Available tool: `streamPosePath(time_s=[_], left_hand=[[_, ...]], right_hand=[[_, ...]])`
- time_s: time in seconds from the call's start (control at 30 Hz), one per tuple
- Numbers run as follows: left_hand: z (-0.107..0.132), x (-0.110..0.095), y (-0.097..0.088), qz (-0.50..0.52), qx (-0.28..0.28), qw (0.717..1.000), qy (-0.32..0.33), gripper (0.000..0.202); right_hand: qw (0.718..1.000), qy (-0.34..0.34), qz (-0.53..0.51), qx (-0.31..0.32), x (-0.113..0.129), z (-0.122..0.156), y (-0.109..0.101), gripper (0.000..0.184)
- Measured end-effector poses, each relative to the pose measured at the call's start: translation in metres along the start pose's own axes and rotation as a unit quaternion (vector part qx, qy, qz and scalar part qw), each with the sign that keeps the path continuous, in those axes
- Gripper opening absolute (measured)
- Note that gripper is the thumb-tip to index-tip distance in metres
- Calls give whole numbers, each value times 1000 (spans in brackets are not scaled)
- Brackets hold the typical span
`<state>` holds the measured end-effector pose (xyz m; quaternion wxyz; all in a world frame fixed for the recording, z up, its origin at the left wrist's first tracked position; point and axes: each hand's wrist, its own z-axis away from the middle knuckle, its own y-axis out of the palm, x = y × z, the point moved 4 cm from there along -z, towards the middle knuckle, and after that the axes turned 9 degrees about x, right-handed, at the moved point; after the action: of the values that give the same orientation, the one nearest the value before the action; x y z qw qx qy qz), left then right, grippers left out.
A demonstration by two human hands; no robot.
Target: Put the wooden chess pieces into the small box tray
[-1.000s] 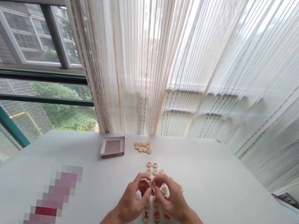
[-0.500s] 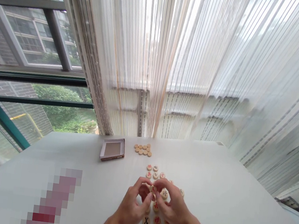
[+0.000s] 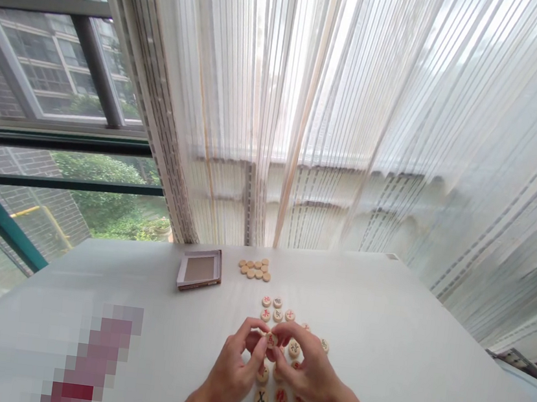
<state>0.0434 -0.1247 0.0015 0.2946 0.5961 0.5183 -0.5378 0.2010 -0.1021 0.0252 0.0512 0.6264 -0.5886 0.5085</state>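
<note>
Between my two hands, above the table, is a round wooden Chinese chess piece (image 3: pixel 271 340) with a red character facing up. My left hand (image 3: pixel 237 365) pinches its left side with thumb and fingers. The fingertips of my right hand (image 3: pixel 307 366) close on the piece from the right. Below and around them lie more pieces with red or black characters, such as a black-marked piece (image 3: pixel 261 398), a red-marked piece (image 3: pixel 280 398) and another black-marked piece (image 3: pixel 294 348). My hands partly cover several of these.
A shallow open box (image 3: pixel 200 271) stands near the table's back edge. Beside it, a cluster of blank-side-up pieces (image 3: pixel 255 269) lies on the white table (image 3: pixel 402 348). Striped string curtains (image 3: pixel 348 106) hang behind, and a window is at left. A pixelated pinkish patch covers the left front.
The piece in my hands has turned slightly, so its red character shows more fully. The whole view has shifted a little; the pieces on the table keep their arrangement.
</note>
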Motion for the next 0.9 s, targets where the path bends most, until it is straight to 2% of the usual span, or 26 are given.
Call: streamPosePath(time_s=[0.23, 0.5, 0.9], left_hand=[[1, -3, 2, -40, 6, 999, 22, 17], [2, -3, 6, -83, 27, 996, 29, 19], [-1, -4, -1, -39, -1, 999, 0, 14]], right_hand=[[1000, 3, -8, 2, -4, 1, -3, 20], [999, 35, -18, -4, -9, 1, 0, 3], [1000, 2, -15, 9, -3, 1, 0, 23]])
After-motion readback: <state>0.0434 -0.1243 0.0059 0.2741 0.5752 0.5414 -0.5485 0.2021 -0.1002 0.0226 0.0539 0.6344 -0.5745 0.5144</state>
